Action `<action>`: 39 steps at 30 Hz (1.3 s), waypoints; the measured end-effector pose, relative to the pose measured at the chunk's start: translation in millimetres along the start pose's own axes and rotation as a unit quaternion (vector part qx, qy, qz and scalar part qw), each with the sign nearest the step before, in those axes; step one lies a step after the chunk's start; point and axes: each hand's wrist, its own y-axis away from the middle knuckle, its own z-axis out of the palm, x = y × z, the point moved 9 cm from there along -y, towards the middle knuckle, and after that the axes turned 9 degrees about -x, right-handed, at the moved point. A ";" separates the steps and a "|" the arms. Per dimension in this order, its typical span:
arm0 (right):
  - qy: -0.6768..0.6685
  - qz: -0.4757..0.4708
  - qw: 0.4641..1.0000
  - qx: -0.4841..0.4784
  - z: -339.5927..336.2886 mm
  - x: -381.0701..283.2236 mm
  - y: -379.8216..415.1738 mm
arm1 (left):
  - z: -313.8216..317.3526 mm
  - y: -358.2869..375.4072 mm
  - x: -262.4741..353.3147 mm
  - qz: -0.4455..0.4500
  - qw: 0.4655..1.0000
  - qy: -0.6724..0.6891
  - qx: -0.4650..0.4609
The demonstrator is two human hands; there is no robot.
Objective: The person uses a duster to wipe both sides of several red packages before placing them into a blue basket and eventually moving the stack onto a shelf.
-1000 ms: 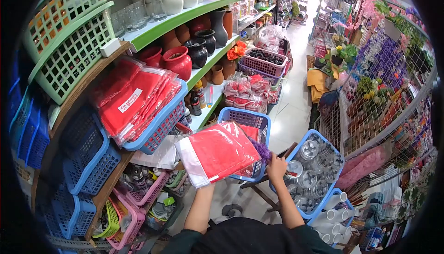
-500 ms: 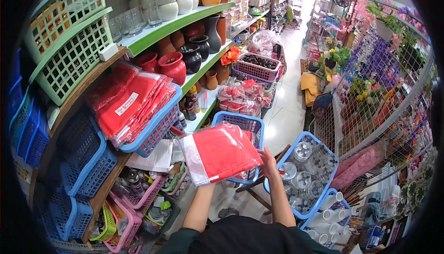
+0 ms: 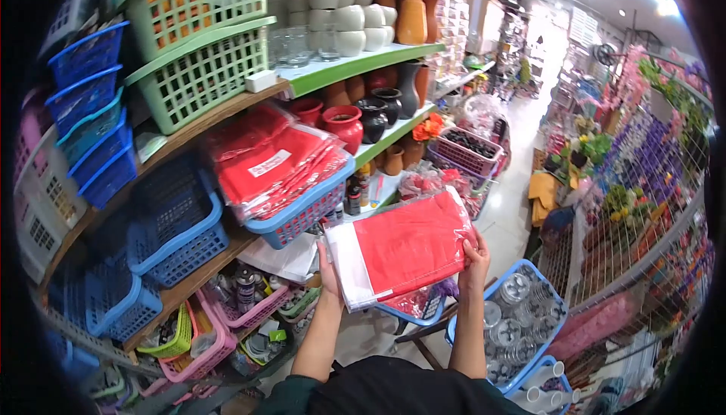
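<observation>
A folded red-and-white cloth in a clear plastic bag (image 3: pixel 412 243) is held flat in front of me by both hands. At its left, white edge is my left hand (image 3: pixel 330 273), closed on the bag, with some fingers hidden beneath it. My right hand (image 3: pixel 475 258) grips the right edge, thumb on top. Left of the cloth, similar bagged red cloths (image 3: pixel 257 159), one with a white label, are piled in a blue basket (image 3: pixel 306 215) on the shelf. Partly covered by the held bag, another blue basket (image 3: pixel 432 315) sits below with red packages in it.
Green-edged shelves (image 3: pixel 363 67) carry white bowls, glasses and vases. Pale green baskets (image 3: pixel 204 86) are stacked at upper left. On the right, a blue basket of glass jars (image 3: pixel 522 317) stands near a wire rack (image 3: pixel 635 249) with artificial flowers. A tiled aisle (image 3: pixel 510 196) runs ahead.
The view has swung left and upward. The bagged cloth has tilted, its right side higher. My left hand, hidden under the bag before, now shows at its left edge.
</observation>
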 end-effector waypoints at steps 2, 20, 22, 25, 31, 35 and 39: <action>-0.007 0.006 0.999 -0.037 22.0 6.9 -10.3 | -10.1 4.9 24.6 0.018 1.000 0.007 -0.010; 0.022 0.019 0.956 -0.290 268.3 81.4 -150.2 | 125.7 66.4 267.7 0.293 0.767 -0.554 0.138; 0.152 -0.018 0.940 -0.306 288.9 92.0 -167.3 | 108.7 50.2 297.1 0.308 0.708 -0.611 0.174; 0.319 -0.067 0.888 -0.325 311.0 125.3 -195.5 | 90.6 34.7 324.8 0.344 0.571 -0.716 0.206; 0.370 -0.024 0.856 -0.359 319.1 170.4 -214.4 | 41.3 26.9 345.1 0.296 0.540 -0.728 0.302; 0.448 -0.160 0.835 -0.276 305.6 120.8 -182.0 | 72.4 49.6 306.7 0.365 0.433 -0.757 0.327; 0.417 -0.305 0.834 -0.193 272.3 69.7 -101.3 | 135.8 77.1 217.1 0.519 0.327 -0.746 0.259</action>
